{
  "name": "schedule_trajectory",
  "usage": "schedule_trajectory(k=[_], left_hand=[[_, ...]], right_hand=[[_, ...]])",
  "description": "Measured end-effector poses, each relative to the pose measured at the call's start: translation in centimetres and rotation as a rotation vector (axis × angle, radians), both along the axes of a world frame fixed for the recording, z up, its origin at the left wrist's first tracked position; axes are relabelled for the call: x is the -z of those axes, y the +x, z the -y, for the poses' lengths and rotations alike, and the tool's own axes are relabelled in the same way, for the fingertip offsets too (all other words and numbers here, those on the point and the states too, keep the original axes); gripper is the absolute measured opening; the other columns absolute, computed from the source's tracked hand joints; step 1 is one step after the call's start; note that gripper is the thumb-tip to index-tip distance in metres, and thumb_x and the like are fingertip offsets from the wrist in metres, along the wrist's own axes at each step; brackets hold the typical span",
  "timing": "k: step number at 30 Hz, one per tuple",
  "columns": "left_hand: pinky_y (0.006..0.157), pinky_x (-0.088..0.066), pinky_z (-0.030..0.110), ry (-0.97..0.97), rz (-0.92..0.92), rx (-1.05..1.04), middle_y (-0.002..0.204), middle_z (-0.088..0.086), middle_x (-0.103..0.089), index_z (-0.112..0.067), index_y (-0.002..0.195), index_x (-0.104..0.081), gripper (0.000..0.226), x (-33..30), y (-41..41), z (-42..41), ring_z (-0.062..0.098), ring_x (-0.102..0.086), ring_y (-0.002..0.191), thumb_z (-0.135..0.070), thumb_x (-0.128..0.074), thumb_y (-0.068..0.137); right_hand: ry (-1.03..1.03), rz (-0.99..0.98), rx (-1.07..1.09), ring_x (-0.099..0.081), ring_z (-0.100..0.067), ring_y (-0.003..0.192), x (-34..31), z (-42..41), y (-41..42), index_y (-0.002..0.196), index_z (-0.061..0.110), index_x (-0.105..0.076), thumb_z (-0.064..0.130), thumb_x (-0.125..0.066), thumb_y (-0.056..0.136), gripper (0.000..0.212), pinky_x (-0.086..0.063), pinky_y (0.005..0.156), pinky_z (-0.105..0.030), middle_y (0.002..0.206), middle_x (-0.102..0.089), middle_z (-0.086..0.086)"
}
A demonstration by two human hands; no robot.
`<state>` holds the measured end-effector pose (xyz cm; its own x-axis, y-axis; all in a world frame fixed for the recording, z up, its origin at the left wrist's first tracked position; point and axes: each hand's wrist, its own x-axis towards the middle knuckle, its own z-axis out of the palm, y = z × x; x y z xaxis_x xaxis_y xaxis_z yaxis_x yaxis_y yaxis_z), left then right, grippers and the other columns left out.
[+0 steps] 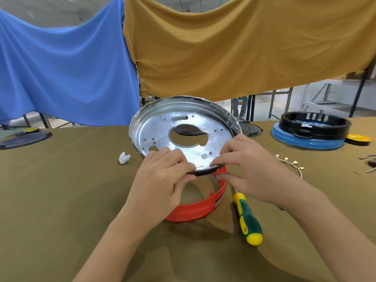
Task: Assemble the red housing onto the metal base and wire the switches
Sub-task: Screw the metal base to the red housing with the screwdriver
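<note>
A round metal base [160,123] with a large centre hole and several small holes is tilted up towards me, its near rim resting over the red housing ring [195,210] on the olive cloth. My left hand [160,180] grips the near rim at the left. Fingers of my right hand [246,165] pinch the same rim at the right. A wire harness with brass terminals [293,163] lies on the cloth to the right, partly behind my right hand.
A green and yellow screwdriver [247,218] lies just right of the red ring. A small white plastic piece [124,158] sits to the left. A blue and black assembled unit [311,133] stands far right, dark lids [24,137] far left. Blue and mustard cloths hang behind.
</note>
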<state>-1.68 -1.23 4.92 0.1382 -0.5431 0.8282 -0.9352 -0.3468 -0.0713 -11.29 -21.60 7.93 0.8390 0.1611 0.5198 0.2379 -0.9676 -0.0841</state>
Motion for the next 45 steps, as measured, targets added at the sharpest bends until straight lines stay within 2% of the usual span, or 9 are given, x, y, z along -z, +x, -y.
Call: schedule_trajectory(k=[4,9,11,16,24,26,32,36,45], left_hand=[[0.074,-0.038,0.031,-0.066,-0.024,-0.011,0.082,-0.002,-0.062,-0.009,0.088,-0.074,0.015,0.1,0.3,0.0,0.013,-0.046,0.077,-0.021,-0.064,0.088],[0.077,-0.039,0.036,-0.107,-0.052,0.013,0.086,-0.002,-0.062,-0.009,0.093,-0.074,0.018,0.0,0.3,-0.1,0.015,-0.048,0.079,-0.022,-0.061,0.090],[0.078,-0.039,0.036,-0.108,-0.064,0.022,0.087,-0.002,-0.062,-0.010,0.096,-0.074,0.019,0.0,0.3,-0.1,0.017,-0.050,0.078,-0.022,-0.060,0.091],[0.088,-0.038,0.032,-0.110,-0.089,0.021,0.090,-0.002,-0.064,-0.011,0.102,-0.076,0.023,-0.1,0.3,-0.1,0.020,-0.055,0.085,-0.023,-0.060,0.092],[0.093,-0.039,0.028,-0.339,-0.103,-0.015,0.109,0.002,-0.053,-0.009,0.106,-0.065,0.025,-0.3,-0.6,-0.2,0.019,-0.048,0.102,-0.027,-0.065,0.089],[0.084,-0.041,0.029,-0.255,-0.117,0.039,0.099,-0.001,-0.052,-0.010,0.095,-0.063,0.023,-0.1,-0.9,-0.2,0.018,-0.049,0.093,-0.032,-0.065,0.087],[0.066,-0.040,0.024,0.457,-0.267,0.029,0.076,-0.014,-0.056,-0.028,0.082,-0.063,0.026,1.6,-0.8,0.0,0.004,-0.051,0.071,-0.054,-0.062,0.085],[0.070,-0.046,0.028,0.438,-0.185,0.060,0.084,-0.011,-0.061,-0.022,0.092,-0.067,0.010,1.8,-0.3,0.0,0.013,-0.058,0.080,-0.031,-0.062,0.090],[0.068,-0.041,0.030,0.332,-0.081,-0.024,0.082,-0.006,-0.066,-0.018,0.089,-0.071,0.012,1.7,0.2,0.3,0.021,-0.060,0.076,-0.016,-0.080,0.081]], right_hand=[[0.045,0.094,-0.024,-0.042,-0.014,0.089,0.7,-0.1,0.8,0.100,0.017,-0.076,0.018,-0.076,0.085,0.016,-0.038,0.082,-0.033,0.089,-0.057,0.007],[0.114,0.094,-0.076,-0.038,-0.009,0.088,1.1,0.0,1.3,0.097,0.013,-0.072,0.015,-0.072,0.087,0.010,-0.033,0.081,-0.029,0.090,-0.052,0.009],[0.164,0.052,-0.097,-0.039,-0.009,0.088,1.2,0.0,1.4,0.093,0.021,-0.069,0.015,-0.069,0.089,0.008,-0.032,0.081,-0.027,0.090,-0.053,0.009],[0.325,-0.039,-0.136,-0.041,-0.003,0.092,1.0,-0.3,1.3,0.080,0.051,-0.047,0.013,-0.067,0.091,0.044,-0.029,0.081,-0.015,0.085,-0.048,0.019],[0.545,0.006,-0.117,-0.047,-0.010,0.092,1.3,0.0,1.3,0.078,0.032,-0.057,0.012,-0.066,0.091,0.026,-0.035,0.078,-0.016,0.083,-0.053,0.009],[0.584,0.018,-0.109,-0.048,-0.015,0.092,1.5,0.2,1.4,0.080,0.028,-0.059,0.011,-0.066,0.091,0.021,-0.037,0.080,-0.023,0.084,-0.053,0.007],[0.602,0.011,-0.085,-0.048,-0.014,0.092,2.1,0.6,1.6,0.084,0.020,-0.065,0.013,-0.066,0.091,0.010,-0.037,0.080,-0.022,0.085,-0.054,0.005],[0.601,0.023,-0.066,-0.048,-0.008,0.092,2.1,0.7,1.7,0.085,0.024,-0.064,0.013,-0.065,0.092,0.013,-0.034,0.077,-0.013,0.085,-0.053,0.008],[0.501,0.002,-0.059,-0.045,-0.002,0.096,2.2,0.2,1.7,0.081,0.042,-0.055,0.015,-0.062,0.094,0.031,-0.033,0.076,-0.008,0.086,-0.053,0.014]])
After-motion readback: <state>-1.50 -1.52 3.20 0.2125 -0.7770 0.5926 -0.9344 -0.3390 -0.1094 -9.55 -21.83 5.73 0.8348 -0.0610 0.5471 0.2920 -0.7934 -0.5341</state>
